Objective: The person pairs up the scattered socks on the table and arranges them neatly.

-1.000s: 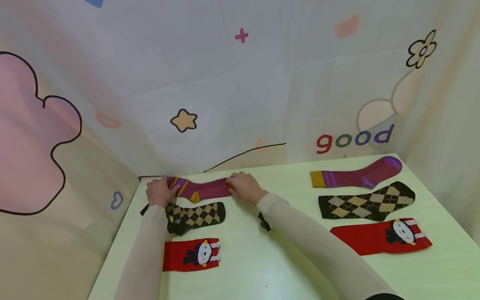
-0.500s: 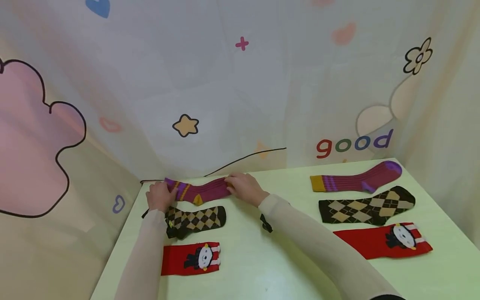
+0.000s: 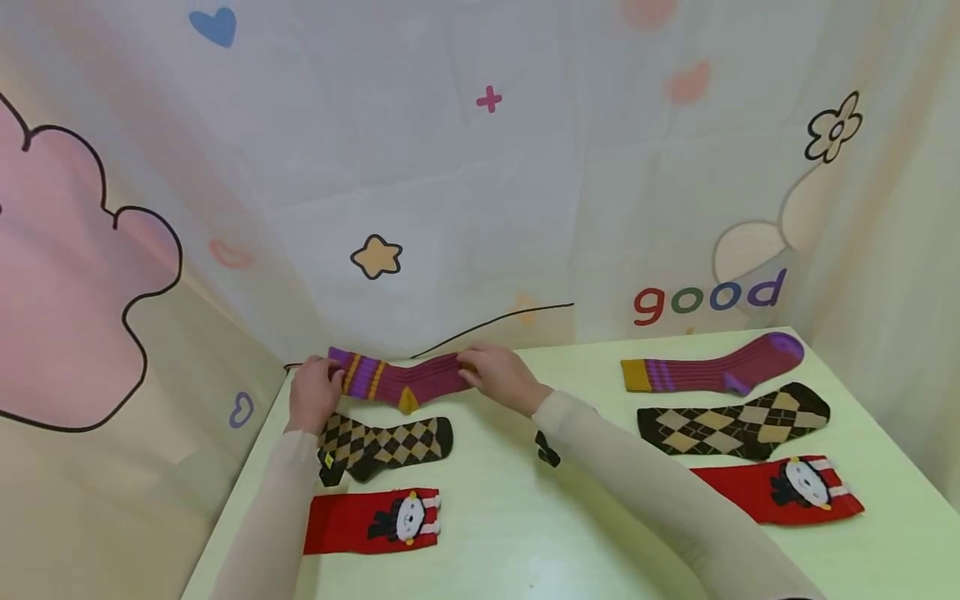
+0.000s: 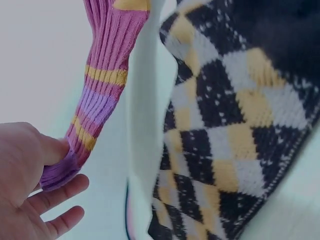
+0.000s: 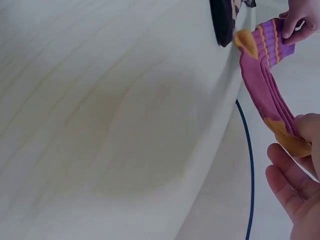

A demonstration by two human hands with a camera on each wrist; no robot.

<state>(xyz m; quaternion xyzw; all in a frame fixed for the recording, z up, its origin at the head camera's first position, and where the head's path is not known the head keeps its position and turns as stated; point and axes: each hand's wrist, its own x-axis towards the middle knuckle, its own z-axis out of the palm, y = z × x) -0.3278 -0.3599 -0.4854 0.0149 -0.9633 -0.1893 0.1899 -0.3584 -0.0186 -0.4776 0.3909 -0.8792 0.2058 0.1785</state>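
Observation:
A magenta sock (image 3: 390, 383) with purple and yellow stripes and a yellow heel is stretched between both hands at the table's back left. My left hand (image 3: 313, 392) pinches its purple cuff, thumb on top, as the left wrist view shows. At the other end my right hand (image 3: 504, 379) pinches the yellow toe (image 5: 290, 140), seen in the right wrist view. The sock appears lifted off the table. Just in front of it lies a black and tan argyle sock (image 3: 397, 443), partly behind the left wrist. Nearer still is a red sock (image 3: 375, 522) with a white animal face.
On the right side lie a magenta sock (image 3: 697, 373) with a yellow cuff, an argyle sock (image 3: 735, 421) and a red sock (image 3: 780, 492), partly behind the right sleeve. A printed curtain (image 3: 465, 183) stands along the table's back edge.
Both hands keep hold of the striped magenta sock. It has risen slightly and shifted a little right, with its cuff showing more. The head view has tilted up slightly.

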